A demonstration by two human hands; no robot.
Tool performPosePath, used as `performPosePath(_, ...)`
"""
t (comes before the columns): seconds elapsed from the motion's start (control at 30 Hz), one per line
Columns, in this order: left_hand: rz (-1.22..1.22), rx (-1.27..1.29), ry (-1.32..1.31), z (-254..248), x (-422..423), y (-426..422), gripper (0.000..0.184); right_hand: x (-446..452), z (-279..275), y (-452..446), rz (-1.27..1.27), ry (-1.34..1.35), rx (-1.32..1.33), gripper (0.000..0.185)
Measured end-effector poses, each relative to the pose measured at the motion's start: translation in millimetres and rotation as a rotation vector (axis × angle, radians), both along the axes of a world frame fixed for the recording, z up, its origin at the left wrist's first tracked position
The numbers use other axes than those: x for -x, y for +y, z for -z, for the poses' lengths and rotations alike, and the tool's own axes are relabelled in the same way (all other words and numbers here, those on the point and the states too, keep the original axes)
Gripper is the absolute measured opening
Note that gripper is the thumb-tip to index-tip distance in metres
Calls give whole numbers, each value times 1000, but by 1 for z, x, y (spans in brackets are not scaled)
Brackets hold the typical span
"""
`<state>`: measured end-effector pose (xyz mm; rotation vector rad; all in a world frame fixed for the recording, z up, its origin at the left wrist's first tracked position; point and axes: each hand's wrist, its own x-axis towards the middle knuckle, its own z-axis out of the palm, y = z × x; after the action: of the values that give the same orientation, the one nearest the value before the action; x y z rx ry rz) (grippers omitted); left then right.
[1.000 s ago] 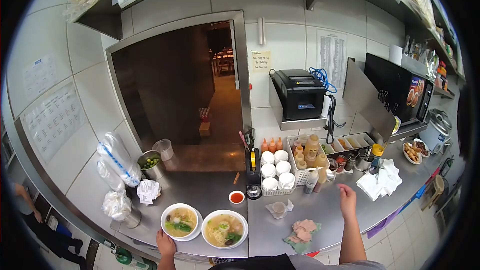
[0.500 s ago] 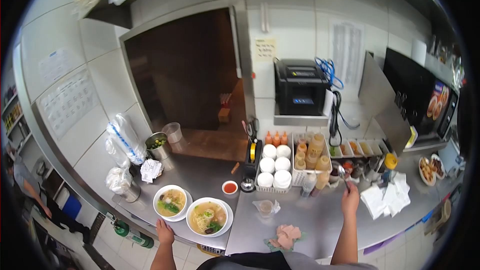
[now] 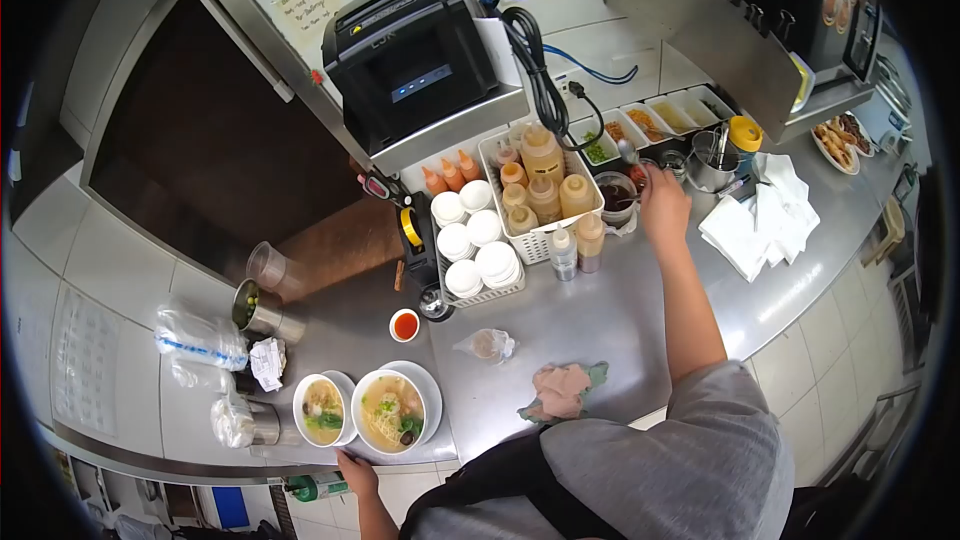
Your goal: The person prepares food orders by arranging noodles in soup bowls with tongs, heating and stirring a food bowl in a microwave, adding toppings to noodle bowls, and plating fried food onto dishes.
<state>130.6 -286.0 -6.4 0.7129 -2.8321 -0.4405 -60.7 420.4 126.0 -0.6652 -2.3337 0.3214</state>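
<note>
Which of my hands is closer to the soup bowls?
Left. Your left hand is just beside the soup bowls; your right hand is far across the counter, near the sauce bottles.

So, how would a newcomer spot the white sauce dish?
Find the boxy black printer; below it, a white plastic basket holds round white cups. Lower left of that basket, on the steel counter, sits the small round white dish. Its red sauce sets it apart from the larger white soup bowls.
</note>
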Motion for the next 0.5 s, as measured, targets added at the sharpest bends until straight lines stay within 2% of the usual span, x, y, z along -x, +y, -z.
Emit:
performPosePath(0.07,-37,-101,136,9,0,-6,65,32,-7,9,0,1,-58,27)
performPosePath(0.1,-93,-189,180,24,1,-23,60,49,-9,13,11,-75,-98,24)
performPosePath(0.17,-194,-629,442,39,3,-45,60,80,-8,23,1,-157,-149,22)
performPosePath(0.23,-454,-1080,669,24,16,-29,65,105,1,43,31,-265,-160,19)
performPosePath(0.3,-494,-1244,656,-10,29,4,69,111,-6,52,40,-391,-153,20)
performPosePath(0.33,-405,-1374,661,-4,34,0,69,116,9,63,29,-308,-133,24)
performPosePath(0.37,-321,-1372,584,-1,37,-3,69,120,12,73,22,-388,-84,31)
performPosePath(0.4,-358,-1402,575,9,44,-11,66,104,4,63,-70,-211,-196,41)
performPosePath(0.43,-377,-1420,629,-7,48,6,63,110,22,78,-77,-100,-408,44)
performPosePath(0.47,-412,-1340,607,-4,52,6,69,99,23,67,-132,14,-373,41)
performPosePath(0.5,-435,-1360,651,-5,56,7,66,84,17,59,-174,127,-329,38)
